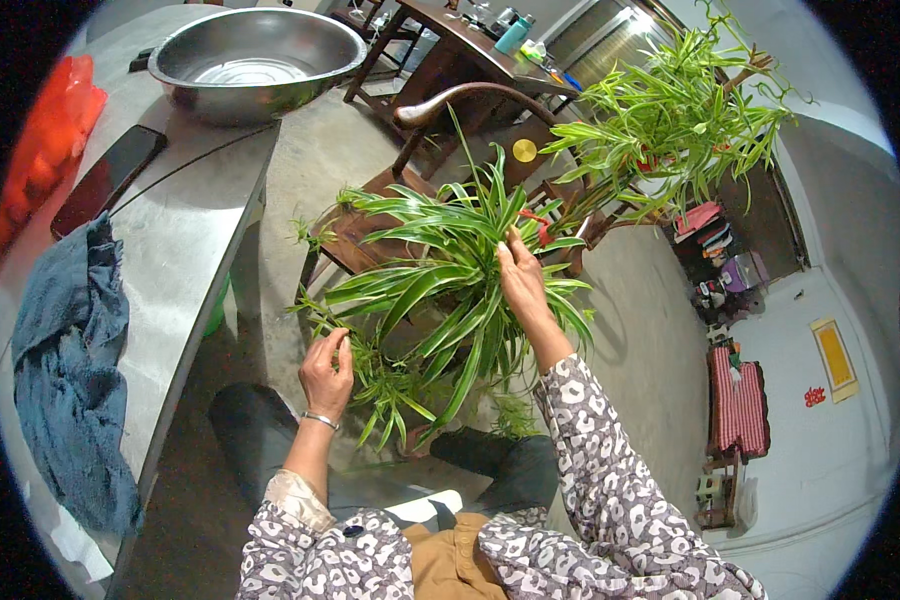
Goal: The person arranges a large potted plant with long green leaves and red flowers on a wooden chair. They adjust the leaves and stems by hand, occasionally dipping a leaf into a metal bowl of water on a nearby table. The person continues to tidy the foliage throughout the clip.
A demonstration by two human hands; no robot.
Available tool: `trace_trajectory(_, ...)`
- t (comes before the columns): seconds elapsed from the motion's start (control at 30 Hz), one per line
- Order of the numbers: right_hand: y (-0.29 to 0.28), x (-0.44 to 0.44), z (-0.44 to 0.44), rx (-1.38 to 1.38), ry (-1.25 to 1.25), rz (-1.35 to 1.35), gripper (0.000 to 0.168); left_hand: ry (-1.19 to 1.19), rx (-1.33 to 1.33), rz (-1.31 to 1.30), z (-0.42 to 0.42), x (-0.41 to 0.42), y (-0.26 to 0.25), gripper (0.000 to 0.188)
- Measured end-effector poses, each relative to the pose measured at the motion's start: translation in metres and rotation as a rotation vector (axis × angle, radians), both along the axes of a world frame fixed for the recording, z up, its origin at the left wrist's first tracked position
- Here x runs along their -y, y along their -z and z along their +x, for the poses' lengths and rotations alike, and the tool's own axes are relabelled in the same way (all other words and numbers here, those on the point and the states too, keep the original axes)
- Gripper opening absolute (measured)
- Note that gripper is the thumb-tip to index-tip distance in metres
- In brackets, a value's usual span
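A spider plant (450,262) with white-striped leaves spreads in front of me, above my knees. My right hand (523,281) reaches into its crown, fingers closed on leaves or stems there. Close to those fingertips is a piece of red string (544,229), beside a bundle of long stems running up to a bushy mass of plantlets (667,120) at upper right. Lower left, my left hand (326,375) pinches a thin runner with small plantlets (382,382) hanging around it. The foliage hides the plant's base and what supports it.
At left a grey table (187,217) bears a steel basin (259,56), a smartphone (109,180), a blue cloth (71,375) and a red plastic bag (49,142). A wooden chair (375,217) stands just behind the plant. Beyond it is a dark desk (465,45) with a bottle (515,34).
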State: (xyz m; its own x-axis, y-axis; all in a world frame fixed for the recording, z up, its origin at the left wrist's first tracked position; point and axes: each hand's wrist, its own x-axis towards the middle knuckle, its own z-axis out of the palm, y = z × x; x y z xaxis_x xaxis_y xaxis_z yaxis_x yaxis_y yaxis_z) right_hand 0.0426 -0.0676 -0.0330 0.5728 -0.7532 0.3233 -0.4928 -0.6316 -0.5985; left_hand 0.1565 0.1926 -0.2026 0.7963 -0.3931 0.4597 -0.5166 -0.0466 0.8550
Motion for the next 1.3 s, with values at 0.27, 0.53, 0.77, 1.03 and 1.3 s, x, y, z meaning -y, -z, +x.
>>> trace_trajectory(0.27, -0.016, -0.021, 0.009, -0.260, -0.091, -0.066, 0.050, -0.074, -0.085, 0.008, 0.007, 0.008, 0.009, 0.016)
trace_trajectory(0.53, -0.005, -0.024, -0.006, -0.133, -0.127, -0.081, 0.036, -0.063, -0.097, 0.074, 0.009, 0.011, 0.013, 0.016)
trace_trajectory(0.77, -0.016, -0.025, 0.004, -0.182, -0.151, -0.060, 0.033, -0.066, -0.092, 0.035, 0.011, 0.013, 0.021, 0.016)
trace_trajectory(1.03, -0.014, 0.013, 0.011, 0.106, 0.190, -0.075, 0.036, -0.067, -0.090, 0.074, 0.008, 0.015, 0.022, 0.017)
trace_trajectory(1.3, 0.010, 0.078, 0.028, 0.085, 0.251, 0.236, 0.065, -0.047, -0.087, 0.056, 0.007, 0.019, 0.023, 0.017)
